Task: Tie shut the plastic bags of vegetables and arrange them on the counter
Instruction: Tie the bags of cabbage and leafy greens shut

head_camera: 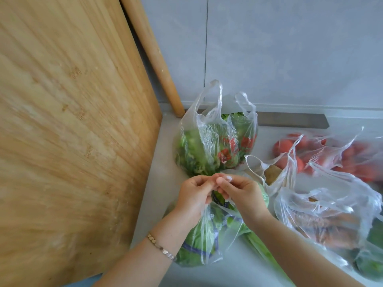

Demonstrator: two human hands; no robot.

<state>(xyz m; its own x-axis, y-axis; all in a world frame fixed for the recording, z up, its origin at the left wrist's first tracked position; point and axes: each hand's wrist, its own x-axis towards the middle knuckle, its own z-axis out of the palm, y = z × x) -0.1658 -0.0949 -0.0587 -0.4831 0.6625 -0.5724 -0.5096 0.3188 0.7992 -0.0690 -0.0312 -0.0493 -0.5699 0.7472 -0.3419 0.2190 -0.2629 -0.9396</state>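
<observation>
A clear plastic bag of leafy greens (209,235) lies on the grey counter (157,179) in front of me. My left hand (194,195) and my right hand (242,195) meet above it, each pinching one of the bag's handles, fingertips close together. Behind it stands another clear bag of green vegetables (213,146) with red print, its two handles upright and untied. To the right lie a bag of tomatoes (339,156) and a bag of carrots (325,218), both with loose handles.
A large wooden cutting board (68,131) leans on the left, close to my left arm. A wooden rolling pin (153,54) leans against the grey wall behind it. More green vegetables in plastic (371,264) sit at the lower right edge.
</observation>
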